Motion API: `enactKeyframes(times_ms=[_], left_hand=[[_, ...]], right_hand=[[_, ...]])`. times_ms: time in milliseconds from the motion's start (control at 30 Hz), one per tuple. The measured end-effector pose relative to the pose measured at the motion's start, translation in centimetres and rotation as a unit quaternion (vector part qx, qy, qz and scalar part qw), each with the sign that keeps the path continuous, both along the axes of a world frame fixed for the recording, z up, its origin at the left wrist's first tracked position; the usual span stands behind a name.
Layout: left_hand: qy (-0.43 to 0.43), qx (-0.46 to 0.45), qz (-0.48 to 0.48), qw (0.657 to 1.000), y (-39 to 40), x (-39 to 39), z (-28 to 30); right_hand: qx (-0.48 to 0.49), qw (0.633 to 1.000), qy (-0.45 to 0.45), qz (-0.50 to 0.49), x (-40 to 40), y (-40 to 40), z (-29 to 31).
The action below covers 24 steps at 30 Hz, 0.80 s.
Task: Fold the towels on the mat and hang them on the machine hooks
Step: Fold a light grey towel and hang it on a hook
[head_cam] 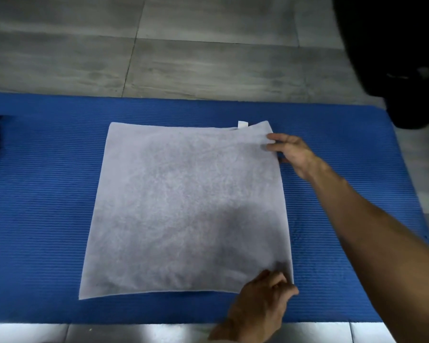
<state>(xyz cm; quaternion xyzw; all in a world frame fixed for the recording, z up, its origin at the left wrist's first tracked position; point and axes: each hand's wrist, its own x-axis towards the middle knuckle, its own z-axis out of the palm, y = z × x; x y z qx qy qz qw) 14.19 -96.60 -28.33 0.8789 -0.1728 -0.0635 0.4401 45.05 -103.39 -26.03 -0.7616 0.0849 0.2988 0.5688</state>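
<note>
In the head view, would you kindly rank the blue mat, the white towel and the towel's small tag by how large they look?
1. Blue mat, spanning nearly the whole frame width.
2. White towel, lying flat on the mat.
3. Tag, a tiny tab at the towel's far edge.
The gaps are wide, so nearness to the camera does not blur the order.

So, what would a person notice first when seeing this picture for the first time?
A pale towel lies flat in the middle of a blue ribbed mat on a grey tiled floor. The right hand pinches its far right corner, and the left hand grips the near right corner.
</note>
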Motion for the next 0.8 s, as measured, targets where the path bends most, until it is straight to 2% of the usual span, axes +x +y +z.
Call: enactKeyframes(times_ms=[167, 267, 333, 400, 500, 567, 667, 800], left_hand=[[0.004, -0.012, 0.041, 0.999, -0.7, 0.9, -0.2], [0.017, -0.010, 0.052, 0.998, 1.2, 0.9, 0.0], [-0.019, 0.011, 0.115, 0.993, 4.5, 0.3, -1.1], [-0.052, 0.056, 0.196, 0.978, 9.4, -0.9, -2.9], [-0.010, 0.184, 0.246, 0.952, 17.2, -4.4, -4.5], [0.004, 0.229, 0.220, 0.948, 20.5, -6.6, -4.5], [0.016, 0.242, 0.202, 0.949, 22.7, -6.1, -3.7], [0.015, 0.250, 0.183, 0.951, 23.4, 1.5, -2.6]], right_hand=[[-0.005, 1.000, -0.008, 0.018, 0.2, 0.5, -0.5], [-0.142, 0.984, -0.101, 0.042, -0.6, 0.4, -1.4], [-0.232, 0.940, -0.241, 0.058, -3.3, 1.0, -2.0], [-0.260, 0.892, -0.355, 0.107, -7.9, 1.9, -3.1], [-0.306, 0.829, -0.398, 0.247, -16.6, 1.4, -5.1], [-0.366, 0.795, -0.400, 0.273, -20.6, 0.1, -6.3], [-0.368, 0.820, -0.370, 0.235, -20.9, 0.7, -6.5], [-0.322, 0.834, -0.399, 0.203, -15.2, 6.7, -6.0]])
